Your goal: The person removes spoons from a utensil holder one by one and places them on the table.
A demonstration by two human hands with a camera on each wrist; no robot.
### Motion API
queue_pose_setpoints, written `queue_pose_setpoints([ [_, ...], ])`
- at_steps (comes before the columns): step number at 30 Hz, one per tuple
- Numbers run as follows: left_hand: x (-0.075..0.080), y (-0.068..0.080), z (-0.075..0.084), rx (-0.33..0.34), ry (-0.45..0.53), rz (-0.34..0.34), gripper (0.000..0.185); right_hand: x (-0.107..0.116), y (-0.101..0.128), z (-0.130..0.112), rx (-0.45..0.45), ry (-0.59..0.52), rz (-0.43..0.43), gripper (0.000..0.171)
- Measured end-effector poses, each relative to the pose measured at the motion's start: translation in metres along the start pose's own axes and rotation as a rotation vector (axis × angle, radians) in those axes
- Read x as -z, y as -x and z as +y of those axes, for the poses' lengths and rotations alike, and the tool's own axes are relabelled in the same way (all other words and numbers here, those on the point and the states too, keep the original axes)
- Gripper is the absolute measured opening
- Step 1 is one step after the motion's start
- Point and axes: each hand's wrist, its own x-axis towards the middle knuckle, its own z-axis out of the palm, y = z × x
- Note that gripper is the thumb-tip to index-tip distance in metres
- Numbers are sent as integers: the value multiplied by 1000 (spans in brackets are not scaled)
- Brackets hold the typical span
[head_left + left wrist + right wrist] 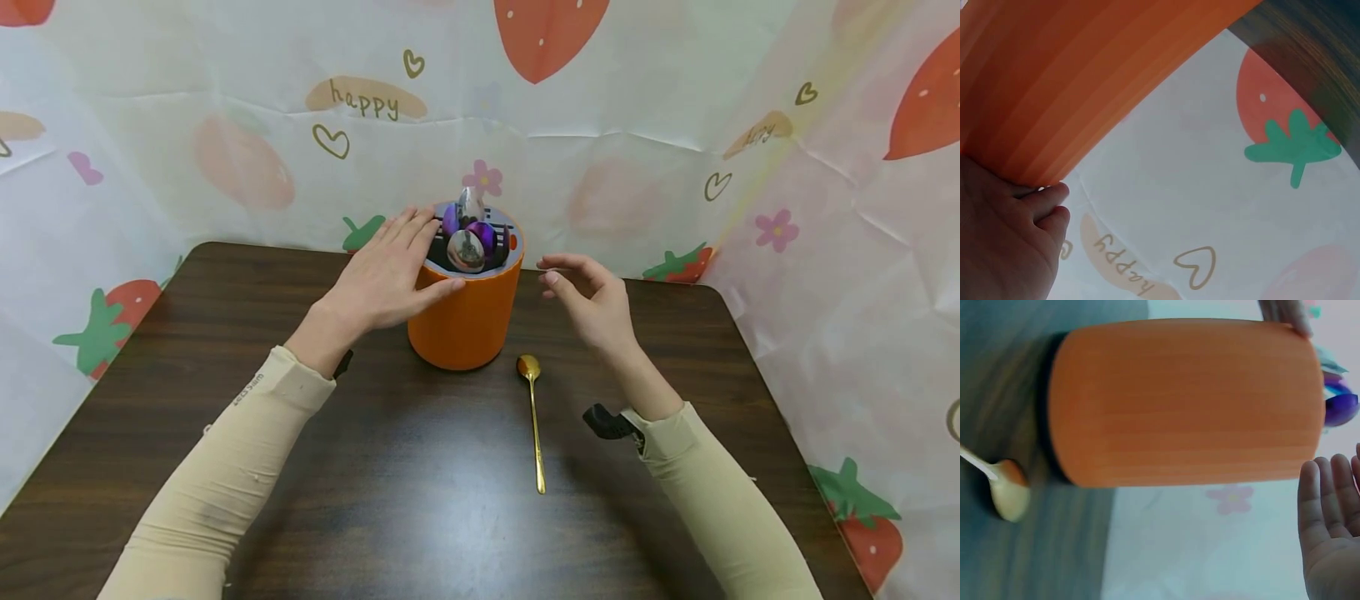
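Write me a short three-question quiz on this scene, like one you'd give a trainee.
1. True or false: the golden spoon lies on the table, outside the orange holder.
2. Which touches the holder? A) only the left hand; B) only the right hand; C) neither.
3. Fill in: the rounded utensil heads in the holder include silver and ____ ones.

Key: 1. True. 2. A. 3. Purple.

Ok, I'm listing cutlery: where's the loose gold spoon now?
In the head view, the spoon lies on the table, slightly right of centre, to the front-right of the orange container.
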Motion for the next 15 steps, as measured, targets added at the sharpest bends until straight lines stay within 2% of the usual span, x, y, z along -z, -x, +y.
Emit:
queue_pose_setpoints([
  [7,0,0,-2,-5,-1,10,101,-9,-25,-19,66,10,-64,29],
  [15,-3,-1,-3,-20,-6,23,101,-13,-48,-28,96,28,-198,35],
])
